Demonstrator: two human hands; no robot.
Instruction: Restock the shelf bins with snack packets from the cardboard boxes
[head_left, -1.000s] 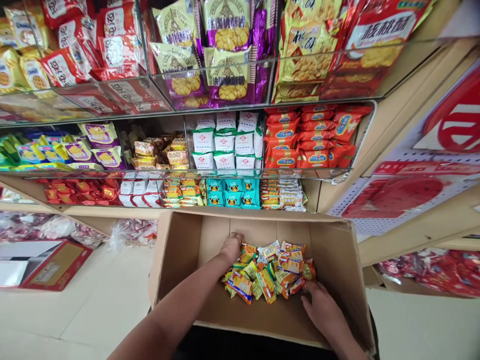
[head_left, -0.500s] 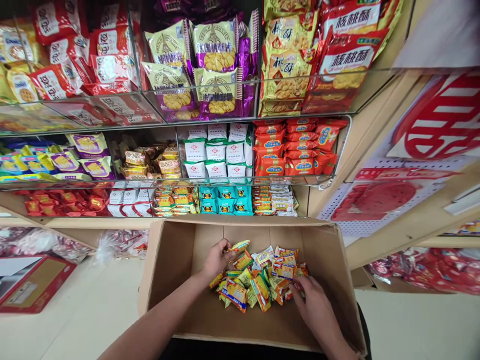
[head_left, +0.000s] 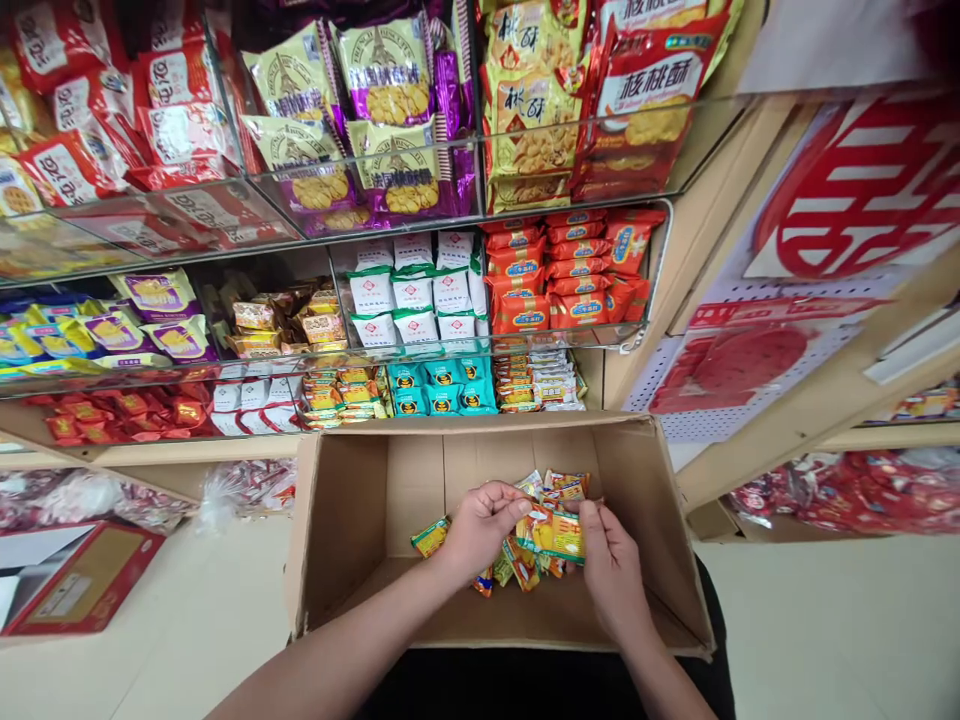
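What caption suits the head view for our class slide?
Left hand and right hand hold one wrapped packet over loose packets in a cardboard box.

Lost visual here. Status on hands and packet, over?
Left hand, right hand holding opposite ends of yellow-orange packet. Loose packets below, inside cardboard box. No obstruction seen.

The left hand and right hand held a yellow-and-orange packet between them, fingers at its opposite ends. It was above a loose pile of small packets in an open cardboard box. Beyond stood shelves with teal packets, white-and-green packets and red-orange packets. A red carton lay on the floor at left.
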